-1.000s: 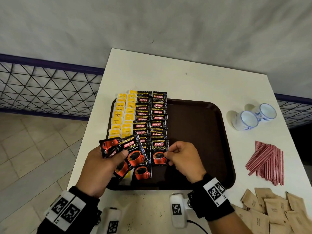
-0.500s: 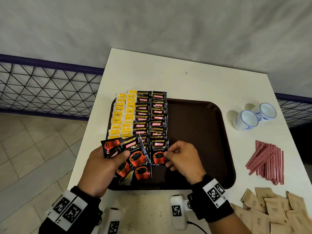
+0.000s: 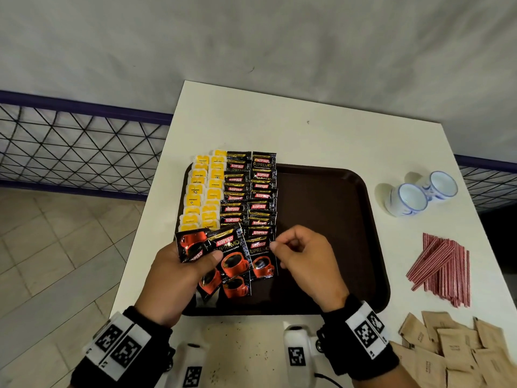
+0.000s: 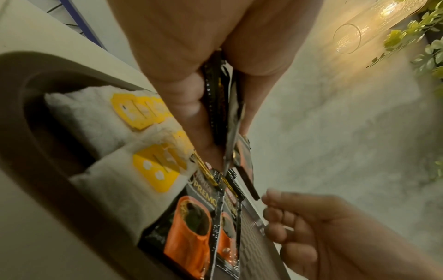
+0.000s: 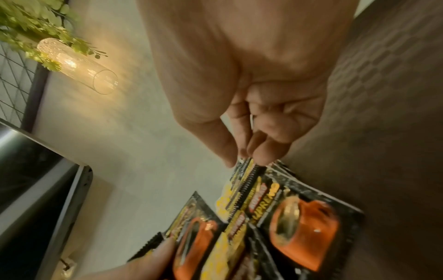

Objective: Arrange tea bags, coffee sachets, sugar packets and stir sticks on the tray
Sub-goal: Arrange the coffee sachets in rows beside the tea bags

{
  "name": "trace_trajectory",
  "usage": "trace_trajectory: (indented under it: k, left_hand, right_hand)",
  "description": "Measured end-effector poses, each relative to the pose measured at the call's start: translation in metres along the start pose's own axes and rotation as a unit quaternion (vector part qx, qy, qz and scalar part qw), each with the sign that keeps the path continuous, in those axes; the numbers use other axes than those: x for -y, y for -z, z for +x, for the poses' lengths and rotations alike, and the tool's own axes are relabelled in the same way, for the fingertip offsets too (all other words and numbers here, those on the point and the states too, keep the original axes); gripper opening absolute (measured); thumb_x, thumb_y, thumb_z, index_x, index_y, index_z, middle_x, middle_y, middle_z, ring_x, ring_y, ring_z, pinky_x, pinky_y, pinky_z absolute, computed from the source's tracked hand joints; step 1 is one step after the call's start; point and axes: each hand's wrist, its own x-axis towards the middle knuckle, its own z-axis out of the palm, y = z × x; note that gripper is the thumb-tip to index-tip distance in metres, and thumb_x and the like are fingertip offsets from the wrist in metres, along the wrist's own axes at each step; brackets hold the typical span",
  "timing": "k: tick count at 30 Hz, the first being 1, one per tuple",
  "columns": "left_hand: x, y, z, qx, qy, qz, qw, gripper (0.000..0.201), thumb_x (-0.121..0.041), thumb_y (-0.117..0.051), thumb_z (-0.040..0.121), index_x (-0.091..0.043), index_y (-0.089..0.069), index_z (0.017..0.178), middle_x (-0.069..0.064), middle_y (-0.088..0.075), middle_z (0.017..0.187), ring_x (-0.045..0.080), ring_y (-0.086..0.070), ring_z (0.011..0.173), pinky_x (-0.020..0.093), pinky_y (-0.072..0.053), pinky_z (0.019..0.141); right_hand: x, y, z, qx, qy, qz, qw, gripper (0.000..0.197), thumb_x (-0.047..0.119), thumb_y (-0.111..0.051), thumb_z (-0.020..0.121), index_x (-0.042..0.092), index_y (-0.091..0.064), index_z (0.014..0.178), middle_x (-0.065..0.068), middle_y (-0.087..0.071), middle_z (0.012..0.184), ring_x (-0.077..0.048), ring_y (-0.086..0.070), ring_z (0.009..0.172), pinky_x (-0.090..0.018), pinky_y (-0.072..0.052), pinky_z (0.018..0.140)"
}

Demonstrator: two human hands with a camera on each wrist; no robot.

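Observation:
A dark brown tray (image 3: 321, 233) carries two columns of yellow-tagged tea bags (image 3: 201, 197) and two columns of black coffee sachets (image 3: 251, 197) along its left side. My left hand (image 3: 215, 257) grips a fan of several coffee sachets (image 3: 232, 261) over the tray's near left corner; in the left wrist view they stand edge-on between thumb and fingers (image 4: 218, 98). My right hand (image 3: 275, 245) has curled fingers and pinches the upper right corner of the nearest laid sachet (image 3: 261, 261). The right wrist view shows its fingertips (image 5: 261, 161) on that sachet's (image 5: 307, 214) serrated top edge.
Red stir sticks (image 3: 444, 270) lie piled on the white table (image 3: 279, 130) right of the tray, with brown sugar packets (image 3: 453, 351) nearer me. Two blue-and-white cups (image 3: 419, 194) lie on their sides at the far right. A wire fence (image 3: 70, 152) runs left of the table.
My right hand has slid up from the laid sachet's right edge to its upper right corner. The left hand with its fan has barely moved.

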Motion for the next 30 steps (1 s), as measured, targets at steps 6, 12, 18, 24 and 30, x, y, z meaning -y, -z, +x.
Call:
trace_trajectory:
  k: [6, 12, 18, 24, 30]
  left_hand:
    - [-0.01, -0.014, -0.001, 0.042, -0.017, 0.005, 0.999, 0.028, -0.004, -0.073, 0.087, -0.019, -0.074, 0.112, 0.0, -0.079, 0.105, 0.019, -0.075, 0.099, 0.05, -0.057, 0.093]
    - [-0.013, -0.014, -0.001, 0.033, 0.002, -0.046, 0.998, 0.023, -0.008, -0.068, 0.091, -0.016, -0.073, 0.112, 0.01, -0.078, 0.102, 0.029, -0.076, 0.096, 0.049, -0.059, 0.086]
    - [-0.01, -0.003, -0.002, 0.011, 0.015, -0.064, 0.998, 0.019, -0.015, -0.069, 0.091, -0.02, -0.075, 0.109, 0.001, -0.079, 0.101, 0.022, -0.077, 0.091, 0.037, -0.062, 0.066]
    - [-0.007, -0.001, -0.005, 0.011, 0.025, -0.053, 0.998, 0.028, -0.025, -0.077, 0.077, -0.023, -0.077, 0.105, 0.003, -0.079, 0.103, 0.025, -0.075, 0.098, 0.049, -0.062, 0.075]
    - [-0.008, -0.001, -0.009, 0.002, 0.022, -0.05, 0.999, 0.035, -0.024, -0.08, 0.068, -0.018, -0.076, 0.103, 0.008, -0.079, 0.098, 0.031, -0.076, 0.09, 0.057, -0.061, 0.077]
  right_hand:
    - [0.021, -0.007, -0.003, 0.148, -0.009, 0.117, 0.982, 0.01, 0.002, -0.073, 0.086, 0.007, -0.068, 0.094, -0.005, -0.063, 0.082, -0.012, -0.059, 0.055, -0.012, -0.04, 0.044]
    - [0.003, 0.006, 0.003, 0.111, -0.035, 0.146, 0.982, 0.01, -0.007, -0.067, 0.087, 0.002, -0.064, 0.088, -0.008, -0.061, 0.065, -0.016, -0.057, 0.051, -0.022, -0.038, 0.04]
    - [-0.026, 0.021, -0.003, 0.107, -0.08, 0.095, 0.986, 0.007, -0.006, -0.067, 0.088, 0.0, -0.065, 0.088, -0.01, -0.063, 0.062, -0.018, -0.058, 0.051, -0.025, -0.042, 0.043]
    - [-0.036, 0.01, -0.008, 0.115, -0.089, 0.057, 0.988, 0.003, -0.001, -0.067, 0.089, 0.001, -0.065, 0.09, -0.013, -0.064, 0.061, -0.016, -0.058, 0.048, -0.026, -0.046, 0.046]
    - [-0.034, 0.003, -0.006, 0.1, -0.078, 0.028, 0.992, 0.004, 0.003, -0.068, 0.09, 0.003, -0.064, 0.09, -0.013, -0.066, 0.063, -0.015, -0.061, 0.047, -0.026, -0.046, 0.045]
